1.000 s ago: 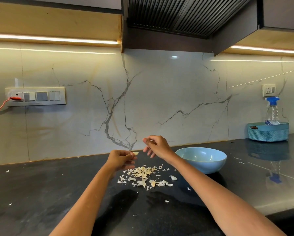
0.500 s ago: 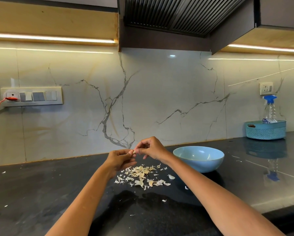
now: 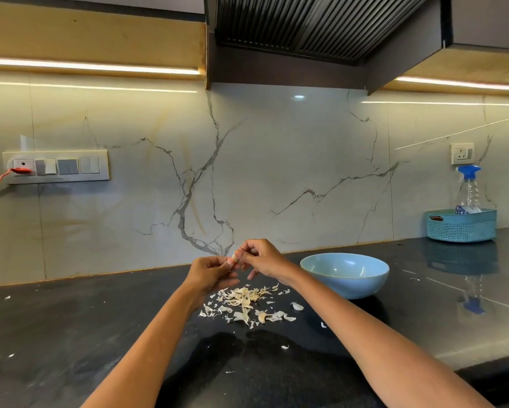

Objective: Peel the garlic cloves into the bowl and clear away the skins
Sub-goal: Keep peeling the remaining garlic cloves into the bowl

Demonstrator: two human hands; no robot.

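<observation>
My left hand and my right hand meet above the black countertop, both pinching one small pale garlic clove between their fingertips. Below them lies a scattered pile of papery garlic skins. A light blue bowl stands just right of my right wrist; its inside looks bare from here.
Stray skin flakes dot the countertop, some at the far left edge. A teal basket with a blue-capped spray bottle sits at the back right. A switch panel with a red plug is on the marble wall.
My right hand moved left from near the bowl and joined my left hand on the clove. The view has shifted slightly.
</observation>
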